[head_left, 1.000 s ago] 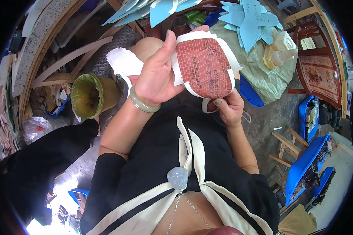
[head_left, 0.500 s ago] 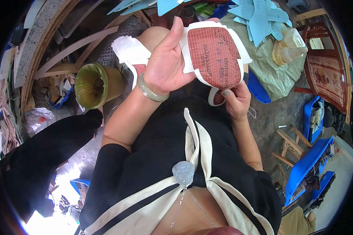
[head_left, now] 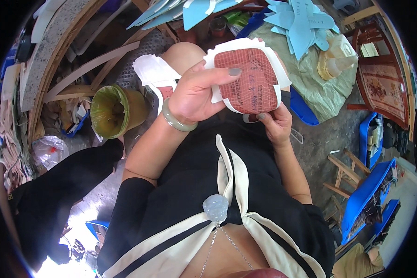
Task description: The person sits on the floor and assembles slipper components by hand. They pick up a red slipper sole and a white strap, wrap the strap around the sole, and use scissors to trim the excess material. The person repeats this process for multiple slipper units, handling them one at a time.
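A reddish-brown, grid-lined panel [head_left: 248, 81] with a white, notched border is held up before me, tilted. It looks like a shoe part. My left hand [head_left: 197, 92] is closed on its left side, thumb lying across the front and fingers hidden behind. My right hand [head_left: 278, 124] pinches its lower right edge between thumb and fingers. A similar white-and-red piece [head_left: 155, 69] rests by my left knee. Beyond the panel lie light-blue, pointed flat pieces [head_left: 201, 13]; more light-blue strips [head_left: 301, 23] are stacked to the right.
A translucent nozzle bottle [head_left: 334, 65] stands on a green plastic sheet [head_left: 319, 95] at the right. On the left is a yellow lined bin [head_left: 136, 109], beside a black-clothed leg [head_left: 69, 178]. Blue trays [head_left: 356, 204], a wooden stool [head_left: 343, 171] and a chair [head_left: 380, 83] are on the right.
My left thumb has come down from beside the panel onto its front. The panel has shifted slightly left and down, with both hands still on it.
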Demonstrator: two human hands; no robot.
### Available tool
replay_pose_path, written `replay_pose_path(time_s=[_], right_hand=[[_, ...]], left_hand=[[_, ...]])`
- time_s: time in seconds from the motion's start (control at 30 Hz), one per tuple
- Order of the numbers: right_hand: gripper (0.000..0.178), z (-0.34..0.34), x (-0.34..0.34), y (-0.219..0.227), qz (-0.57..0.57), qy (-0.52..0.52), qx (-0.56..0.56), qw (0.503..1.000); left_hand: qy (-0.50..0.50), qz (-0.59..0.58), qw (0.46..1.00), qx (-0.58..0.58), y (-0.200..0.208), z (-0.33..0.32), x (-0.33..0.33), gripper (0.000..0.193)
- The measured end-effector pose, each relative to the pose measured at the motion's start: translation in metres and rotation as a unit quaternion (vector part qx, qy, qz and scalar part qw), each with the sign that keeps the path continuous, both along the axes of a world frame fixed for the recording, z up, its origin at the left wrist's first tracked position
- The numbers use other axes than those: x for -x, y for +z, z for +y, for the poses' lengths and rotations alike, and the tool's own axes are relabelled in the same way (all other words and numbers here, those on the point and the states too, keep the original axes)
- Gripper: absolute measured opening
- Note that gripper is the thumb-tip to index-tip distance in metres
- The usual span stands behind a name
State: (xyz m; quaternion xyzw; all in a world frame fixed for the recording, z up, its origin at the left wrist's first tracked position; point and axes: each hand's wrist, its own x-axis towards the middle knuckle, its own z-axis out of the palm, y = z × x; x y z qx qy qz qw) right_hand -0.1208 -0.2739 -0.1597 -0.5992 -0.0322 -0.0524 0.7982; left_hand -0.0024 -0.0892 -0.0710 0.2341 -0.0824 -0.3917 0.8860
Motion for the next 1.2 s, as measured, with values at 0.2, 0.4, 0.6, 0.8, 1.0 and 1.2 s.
replay_pose_path(time_s=[0.2,0.4,0.6,0.8,1.0,1.2], right_hand=[[0.031,0.003,-0.002,-0.003,0.012,-0.001,-0.036,0.999],[0.031,0.001,-0.001,-0.008,0.018,0.007,-0.039,0.999],[0.031,0.004,-0.005,-0.002,-0.005,-0.019,-0.009,1.000],[0.031,-0.006,-0.006,-0.006,0.013,-0.003,0.055,0.998],[0.039,-0.007,-0.013,0.003,0.049,0.069,0.094,0.992],[0.088,0.013,-0.011,0.004,0.169,0.276,-0.160,0.932]], left_hand=[[-0.008,-0.005,1.000,-0.012,-0.003,0.003,0.001,0.040],[-0.014,-0.012,1.000,0.001,-0.004,0.004,0.001,0.040],[0.008,-0.010,1.000,-0.022,-0.007,0.005,0.001,0.037],[0.031,-0.027,0.991,-0.124,-0.015,0.009,-0.003,0.031],[0.070,-0.025,0.983,-0.165,-0.027,0.018,-0.007,0.028],[0.081,-0.009,0.977,-0.195,-0.034,0.026,-0.020,0.025]])
